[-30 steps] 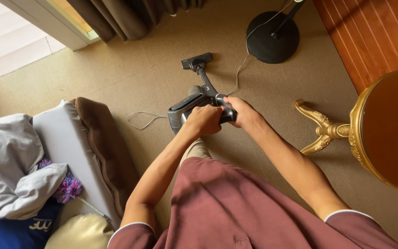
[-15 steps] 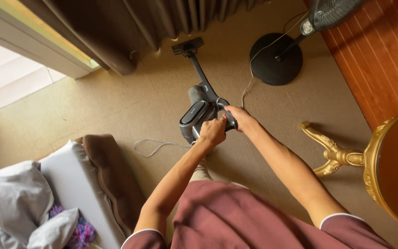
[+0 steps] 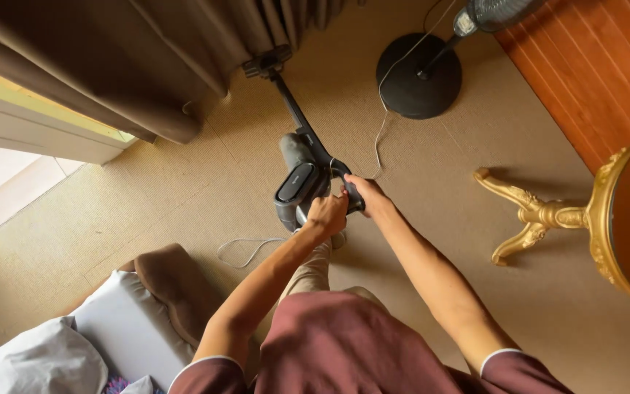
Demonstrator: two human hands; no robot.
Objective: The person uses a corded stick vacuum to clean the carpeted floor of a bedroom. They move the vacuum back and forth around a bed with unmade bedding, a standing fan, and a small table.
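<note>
A dark grey stick vacuum cleaner (image 3: pixel 297 182) stands in front of me on the beige carpet. Its thin tube runs away from me to the floor head (image 3: pixel 265 61), which lies at the foot of the brown curtain. My right hand (image 3: pixel 367 195) is closed around the vacuum's handle. My left hand (image 3: pixel 327 215) grips the body just beside it, fingers curled on the housing. Both forearms stretch forward over my maroon shirt.
A standing fan with a round black base (image 3: pixel 418 75) and white cord is ahead right. A gilded round table (image 3: pixel 601 219) with curved legs stands on the right, near a wooden wall (image 3: pixel 592 66). A bed corner (image 3: pixel 122 328) and a loose white cable (image 3: pixel 246 252) lie left.
The vacuum's floor head has moved farther away from me, up to the curtain's foot. Both hands stayed on the vacuum, and my view shifted toward the curtain.
</note>
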